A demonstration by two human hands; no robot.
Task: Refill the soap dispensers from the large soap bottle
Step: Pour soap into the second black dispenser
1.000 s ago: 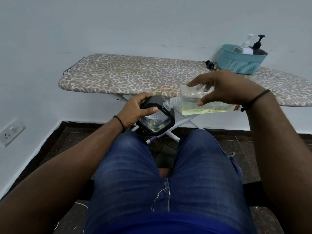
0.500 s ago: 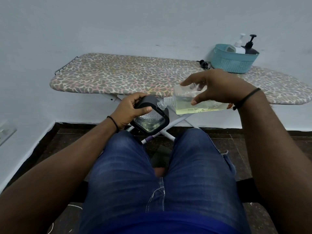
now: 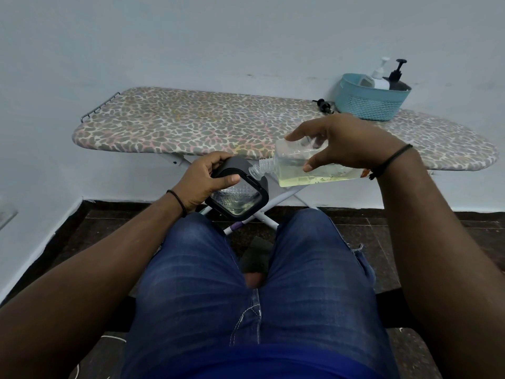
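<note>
Above knees | right hand (image 3: pixel 344 140) hides soap bottle (image 3: pixel 308 170) base | liquid stream indiscernible

Domestic room, likely laundry corner, leopard-print ironing board (image 3: pixel 207 127) across frame centre, teal basket (image 3: pixel 366 103) of pump bottles upper right, plain painted wall, dark tiled floor (image 3: pixel 426 228).

Pale blue-white wall (image 3: pixel 218 36) behind, scuffed with small dark marks. Ironing board (image 3: pixel 191 124) with leopard-print cover stands against the wall on white crossed legs (image 3: pixel 289 194); wire rest at its left end. Teal plastic basket (image 3: pixel 366 105) on the board's right part. Dark speckled tile floor (image 3: pixel 437 233) under the board. Wall socket (image 3: pixel 6 217) low, far left of the board. Even, soft light.
</note>
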